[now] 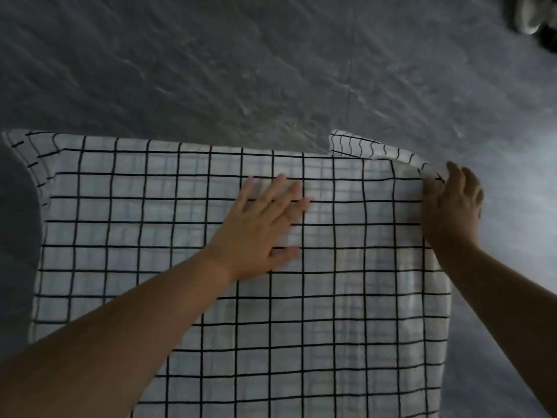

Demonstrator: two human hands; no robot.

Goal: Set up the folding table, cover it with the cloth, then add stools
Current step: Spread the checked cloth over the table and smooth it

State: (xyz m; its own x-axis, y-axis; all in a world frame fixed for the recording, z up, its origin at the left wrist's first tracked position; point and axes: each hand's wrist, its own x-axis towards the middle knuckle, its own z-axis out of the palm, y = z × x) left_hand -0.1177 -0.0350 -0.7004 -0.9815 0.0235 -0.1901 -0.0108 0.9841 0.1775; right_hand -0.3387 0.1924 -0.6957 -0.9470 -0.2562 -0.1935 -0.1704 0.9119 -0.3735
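A white cloth with a black grid pattern lies spread over the table and hides its top. My left hand presses flat on the cloth near the middle, fingers straight and spread. At the cloth's far right corner my right hand grips the fabric, where a fold of cloth bunches up above the table edge. The far left corner of the cloth droops over the edge. No stools are in view.
A grey stone-patterned floor surrounds the table on the far, left and right sides. A pale shoe and something dark lie on the floor at the top right corner.
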